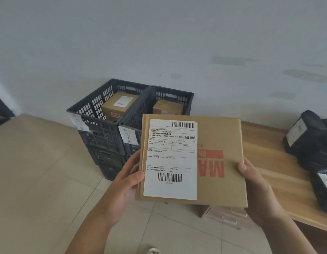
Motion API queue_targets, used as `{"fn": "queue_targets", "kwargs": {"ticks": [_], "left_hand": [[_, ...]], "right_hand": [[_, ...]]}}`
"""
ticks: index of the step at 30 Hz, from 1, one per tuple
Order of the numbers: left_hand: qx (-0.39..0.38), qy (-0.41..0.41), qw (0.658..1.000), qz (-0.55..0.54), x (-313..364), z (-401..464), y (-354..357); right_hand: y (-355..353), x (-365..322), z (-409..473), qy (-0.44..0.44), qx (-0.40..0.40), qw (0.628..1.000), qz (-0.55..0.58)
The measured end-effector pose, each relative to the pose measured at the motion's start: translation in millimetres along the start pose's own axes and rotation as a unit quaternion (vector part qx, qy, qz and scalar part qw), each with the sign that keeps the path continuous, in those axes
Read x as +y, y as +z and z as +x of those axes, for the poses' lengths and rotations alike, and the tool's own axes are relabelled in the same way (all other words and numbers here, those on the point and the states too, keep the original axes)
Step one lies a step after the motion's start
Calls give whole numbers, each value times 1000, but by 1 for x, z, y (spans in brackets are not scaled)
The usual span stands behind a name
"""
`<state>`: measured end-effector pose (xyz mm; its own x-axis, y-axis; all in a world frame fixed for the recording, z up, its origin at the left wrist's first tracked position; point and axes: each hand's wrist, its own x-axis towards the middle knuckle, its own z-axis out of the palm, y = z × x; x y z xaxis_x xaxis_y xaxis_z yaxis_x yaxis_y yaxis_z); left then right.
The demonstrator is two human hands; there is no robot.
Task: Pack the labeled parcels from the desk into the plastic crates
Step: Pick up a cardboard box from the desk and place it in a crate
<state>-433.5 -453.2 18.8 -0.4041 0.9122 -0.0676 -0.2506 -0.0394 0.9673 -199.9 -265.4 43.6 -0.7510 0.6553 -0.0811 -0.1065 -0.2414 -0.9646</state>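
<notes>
I hold a flat brown cardboard parcel (217, 147) up in front of me, its white shipping label (171, 160) facing the camera. My left hand (126, 182) grips its left edge, thumb on top near the label. My right hand (254, 182) grips its right edge, thumb over the cardboard. Beyond the parcel two dark grey plastic crates stand side by side on lower crates against the wall. The left crate (89, 107) contains a labeled brown box (118, 105). The right crate (184, 95) contains another brown box (167, 107), partly hidden by the parcel.
A wooden desk (280, 169) runs along the right with black devices (311, 136) on it. Pinkish boxes (225, 215) sit below the desk edge. Beige tiled floor (40, 171) spreads to the left. Paper tags (79, 121) hang on the crate fronts.
</notes>
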Motion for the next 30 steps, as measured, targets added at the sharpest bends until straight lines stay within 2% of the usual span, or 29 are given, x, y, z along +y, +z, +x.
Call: {"fn": "queue_targets", "kwargs": {"ticks": [11, 20, 30], "left_hand": [[139, -41, 989, 7, -42, -114, -6], [146, -56, 987, 41, -48, -159, 2], [182, -47, 981, 53, -45, -192, -16]], "right_hand": [[23, 61, -28, 66, -101, 993, 10], [27, 82, -59, 67, -105, 991, 43], [60, 88, -60, 100, -153, 982, 53]]}}
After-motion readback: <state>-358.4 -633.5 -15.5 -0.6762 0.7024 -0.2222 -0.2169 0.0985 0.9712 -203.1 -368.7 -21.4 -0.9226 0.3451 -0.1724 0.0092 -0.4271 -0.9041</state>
